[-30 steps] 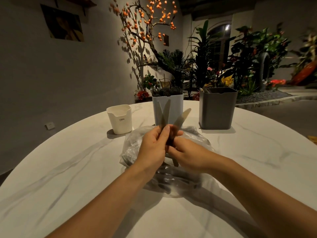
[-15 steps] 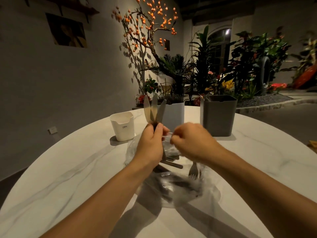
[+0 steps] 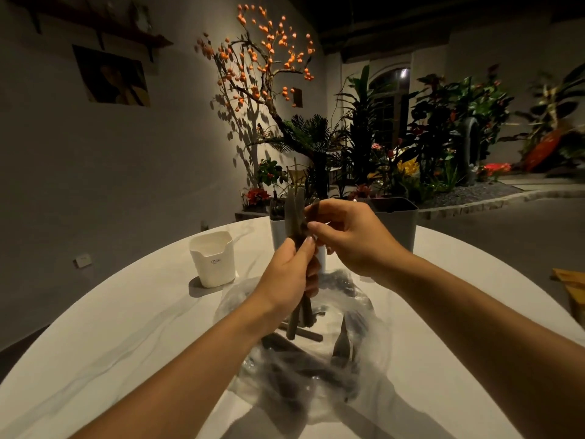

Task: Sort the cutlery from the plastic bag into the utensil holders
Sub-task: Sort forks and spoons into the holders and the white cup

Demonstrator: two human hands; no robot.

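We find the left hand (image 3: 289, 280) gripping a knife bundle (image 3: 296, 217) above the plastic bag (image 3: 357, 369); the right hand (image 3: 351, 236) pinches one blade. Stiff, light, probably slippery; handles offer the safest hold.

A round white marble-patterned table (image 3: 104, 337) is occupying the foreground. A plain pale wall (image 3: 95, 172) is carrying a dark picture (image 3: 112, 76) beneath a wooden shelf (image 3: 95, 23), with a socket (image 3: 83, 259) low down. A branch of orange berries (image 3: 262, 52) is catching spot lighting and casting shadows. Dense potted foliage (image 3: 443, 131) is screening an arched window (image 3: 392, 99); gravel (image 3: 468, 194) is bordering the dim floor
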